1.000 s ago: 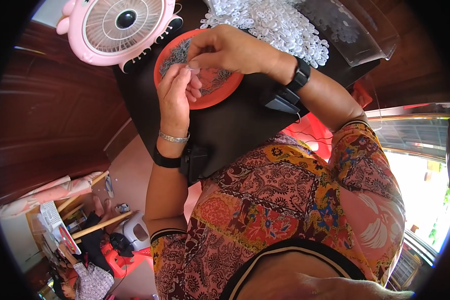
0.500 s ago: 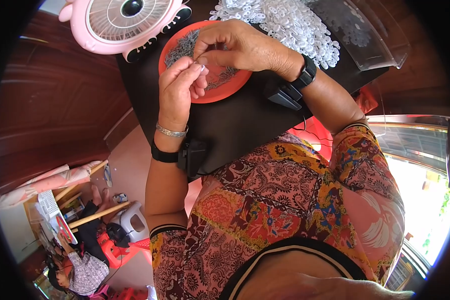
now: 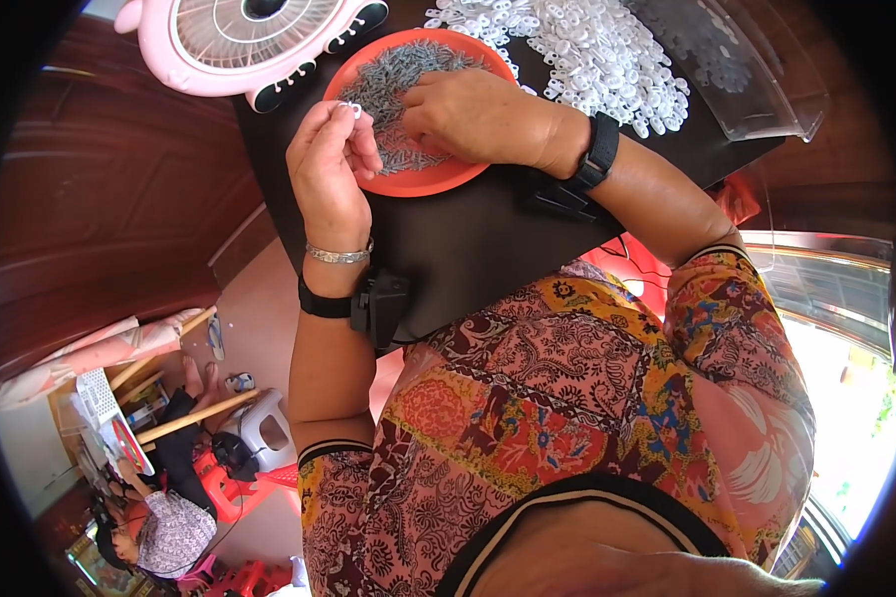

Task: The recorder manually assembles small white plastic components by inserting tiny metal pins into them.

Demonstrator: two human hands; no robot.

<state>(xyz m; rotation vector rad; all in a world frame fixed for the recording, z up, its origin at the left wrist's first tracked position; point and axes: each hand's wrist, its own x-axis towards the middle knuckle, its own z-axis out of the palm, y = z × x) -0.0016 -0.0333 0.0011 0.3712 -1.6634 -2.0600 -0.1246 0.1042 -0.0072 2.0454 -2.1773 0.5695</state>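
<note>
My left hand (image 3: 332, 159) is closed in a pinch at the left rim of an orange-red bowl (image 3: 446, 183). Between its thumb and forefinger sits a small white plastic piece (image 3: 354, 109) with holes. Inside the bowl lies a heap of thin grey screw-like pieces (image 3: 383, 80). My right hand (image 3: 473, 114) reaches into that heap from the right, fingers curled down and drawn together. Its fingertips are mostly hidden, so whatever they pinch cannot be made out.
A pile of white plastic pieces (image 3: 607, 65) covers the back right of the dark table (image 3: 468, 244), beside a clear plastic bin (image 3: 757, 90). At the back left stands a pink fan (image 3: 259, 40). Another person (image 3: 174, 532) sits at the lower left near a red stool (image 3: 229, 493).
My right hand has parted from my left and dropped into the grey pieces. My left hand has shifted slightly left and up, still pinching a white piece.
</note>
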